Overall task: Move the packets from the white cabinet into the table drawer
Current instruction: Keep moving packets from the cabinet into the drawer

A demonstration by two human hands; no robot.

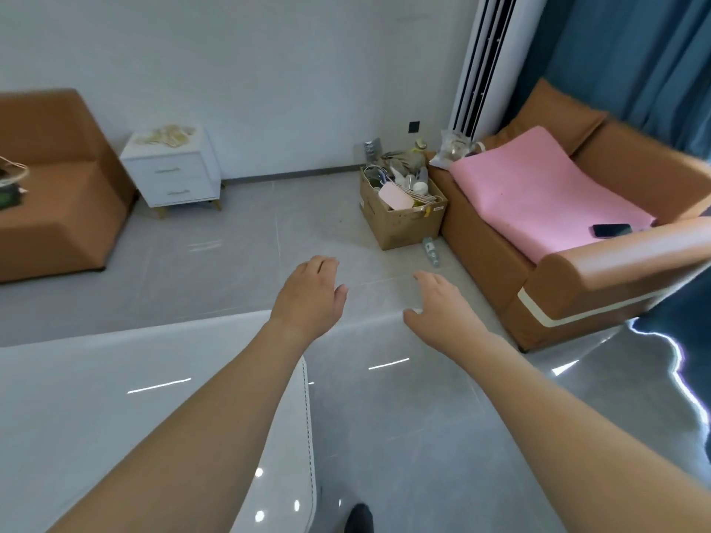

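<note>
Both hands, left [309, 292] and right [438, 305], grip nothing, fingers relaxed; crinkled packets [169, 135] top the boxy white cabinet [175, 175].

Both arms reach forward, left grip [309, 292] and right grip [438, 302] empty, fingers relaxed.

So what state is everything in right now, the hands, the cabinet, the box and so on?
Left hand: open, holding nothing.
Right hand: open, holding nothing.
White cabinet: both drawers shut.
Packets: piled on top of the cabinet.
Cardboard box: open, full of odds and ends.
Phone: lying flat on the pink mat, screen dark.
Bottle: lying on the floor beside the box.
</note>
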